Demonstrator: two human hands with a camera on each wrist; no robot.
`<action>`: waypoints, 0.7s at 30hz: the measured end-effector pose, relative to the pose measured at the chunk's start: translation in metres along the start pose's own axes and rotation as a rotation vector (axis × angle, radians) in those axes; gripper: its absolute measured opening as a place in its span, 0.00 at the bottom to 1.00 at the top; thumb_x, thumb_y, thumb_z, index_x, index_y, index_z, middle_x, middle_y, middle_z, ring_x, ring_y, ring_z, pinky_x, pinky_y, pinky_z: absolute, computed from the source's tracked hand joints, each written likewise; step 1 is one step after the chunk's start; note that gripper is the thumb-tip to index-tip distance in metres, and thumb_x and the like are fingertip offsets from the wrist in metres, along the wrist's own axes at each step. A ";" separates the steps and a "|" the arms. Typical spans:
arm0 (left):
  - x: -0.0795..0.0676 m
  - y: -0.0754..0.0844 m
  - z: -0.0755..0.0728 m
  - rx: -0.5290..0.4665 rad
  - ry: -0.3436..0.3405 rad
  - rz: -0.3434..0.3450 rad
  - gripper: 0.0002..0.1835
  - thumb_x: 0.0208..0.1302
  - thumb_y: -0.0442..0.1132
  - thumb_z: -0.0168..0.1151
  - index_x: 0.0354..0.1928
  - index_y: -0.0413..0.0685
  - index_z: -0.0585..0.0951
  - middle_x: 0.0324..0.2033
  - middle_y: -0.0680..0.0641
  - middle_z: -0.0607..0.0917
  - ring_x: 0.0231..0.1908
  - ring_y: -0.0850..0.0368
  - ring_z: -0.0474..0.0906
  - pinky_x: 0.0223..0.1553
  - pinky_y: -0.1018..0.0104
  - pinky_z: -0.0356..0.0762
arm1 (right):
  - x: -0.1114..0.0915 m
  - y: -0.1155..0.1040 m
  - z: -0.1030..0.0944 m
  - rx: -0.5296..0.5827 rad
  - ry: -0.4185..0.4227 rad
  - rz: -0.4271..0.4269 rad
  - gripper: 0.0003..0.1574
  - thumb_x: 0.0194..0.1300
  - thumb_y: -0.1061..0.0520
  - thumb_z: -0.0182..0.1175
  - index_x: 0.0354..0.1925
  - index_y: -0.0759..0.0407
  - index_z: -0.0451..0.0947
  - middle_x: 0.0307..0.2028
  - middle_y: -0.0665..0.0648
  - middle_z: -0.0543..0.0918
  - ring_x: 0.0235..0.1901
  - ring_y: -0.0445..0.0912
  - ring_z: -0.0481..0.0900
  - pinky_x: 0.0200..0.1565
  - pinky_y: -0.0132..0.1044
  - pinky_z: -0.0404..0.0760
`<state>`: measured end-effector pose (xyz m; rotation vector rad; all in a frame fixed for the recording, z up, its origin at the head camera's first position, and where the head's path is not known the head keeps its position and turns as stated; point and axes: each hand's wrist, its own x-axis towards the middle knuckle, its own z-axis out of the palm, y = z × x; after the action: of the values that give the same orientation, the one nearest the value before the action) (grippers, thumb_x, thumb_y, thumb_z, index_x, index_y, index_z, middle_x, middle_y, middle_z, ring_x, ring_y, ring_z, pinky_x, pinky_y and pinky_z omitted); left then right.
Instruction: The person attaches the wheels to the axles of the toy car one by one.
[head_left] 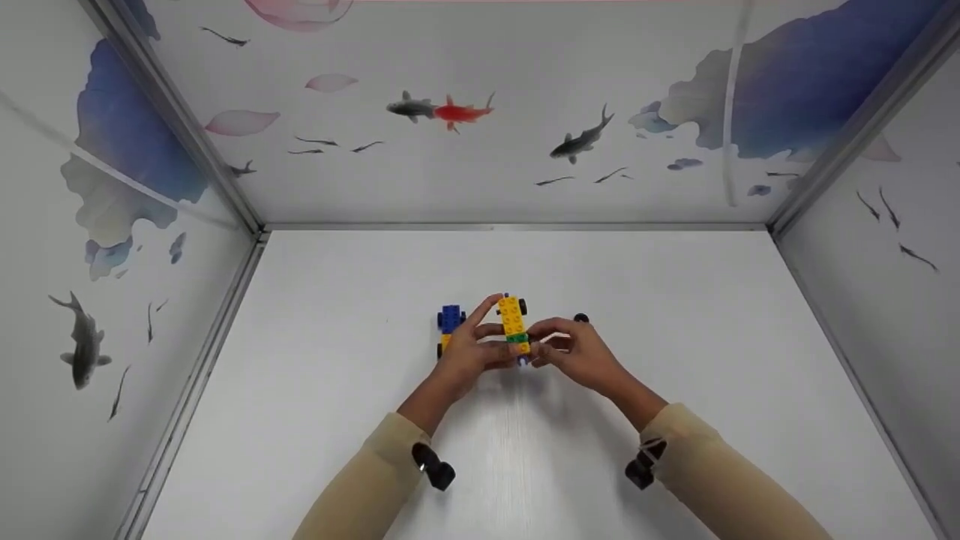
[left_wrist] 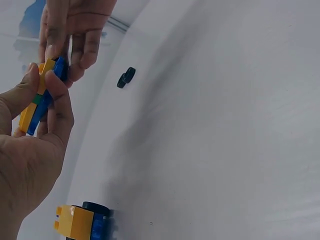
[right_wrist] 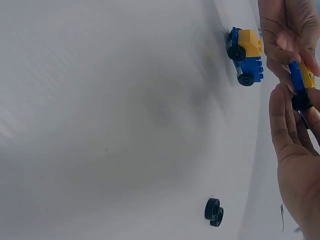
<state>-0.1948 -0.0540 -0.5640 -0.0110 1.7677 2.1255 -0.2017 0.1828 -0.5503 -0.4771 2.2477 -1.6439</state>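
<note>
A toy car of yellow, green and blue building blocks [head_left: 513,319] is held up over the table, its studded yellow top toward the head view. My left hand [head_left: 466,351] grips it from the left, thumb and fingers on opposite sides. My right hand [head_left: 581,358] is at the car's right side near its closer end, fingers bent round a black wheel [right_wrist: 301,101] there; fingers partly hide this contact. Another wheel [head_left: 523,306] sits at the far right corner. A second blue and yellow block car [right_wrist: 246,55] stands on the table beside my left hand.
Two loose black wheels [right_wrist: 213,211] lie together on the white table [head_left: 337,375], beyond my right hand. Panels with painted fish [head_left: 461,112] enclose the table at the back and both sides. A black wrist camera [head_left: 433,466] is strapped to the left sleeve.
</note>
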 end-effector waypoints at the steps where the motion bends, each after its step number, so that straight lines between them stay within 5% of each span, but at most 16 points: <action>1: 0.000 0.000 0.000 -0.004 -0.001 -0.002 0.54 0.66 0.34 0.81 0.86 0.79 0.64 0.65 0.39 0.84 0.52 0.48 0.93 0.55 0.56 0.93 | 0.000 0.000 0.002 0.043 0.006 0.021 0.22 0.77 0.56 0.71 0.64 0.63 0.81 0.59 0.67 0.83 0.52 0.55 0.93 0.54 0.49 0.94; 9: 0.003 0.002 0.001 0.005 0.042 0.004 0.31 0.82 0.47 0.67 0.82 0.68 0.72 0.69 0.40 0.82 0.49 0.47 0.93 0.49 0.52 0.95 | 0.002 -0.001 0.011 0.217 0.038 0.081 0.34 0.74 0.58 0.75 0.65 0.68 0.67 0.60 0.66 0.76 0.51 0.53 0.92 0.53 0.45 0.95; 16: 0.009 0.004 0.001 0.020 0.122 -0.001 0.19 0.84 0.50 0.63 0.68 0.57 0.76 0.62 0.41 0.89 0.44 0.47 0.94 0.41 0.56 0.95 | 0.000 -0.001 0.012 0.257 0.033 0.101 0.34 0.73 0.61 0.74 0.65 0.68 0.65 0.62 0.68 0.74 0.48 0.54 0.93 0.52 0.44 0.95; 21: 0.010 0.004 0.000 0.001 0.190 -0.019 0.15 0.83 0.48 0.65 0.61 0.52 0.75 0.59 0.41 0.91 0.48 0.50 0.93 0.47 0.60 0.94 | -0.001 -0.001 0.009 0.236 0.094 0.126 0.32 0.71 0.59 0.75 0.62 0.62 0.67 0.62 0.69 0.73 0.46 0.52 0.92 0.50 0.39 0.94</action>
<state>-0.2053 -0.0520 -0.5630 -0.2360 1.8653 2.1722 -0.1972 0.1753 -0.5524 -0.1990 2.0635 -1.8681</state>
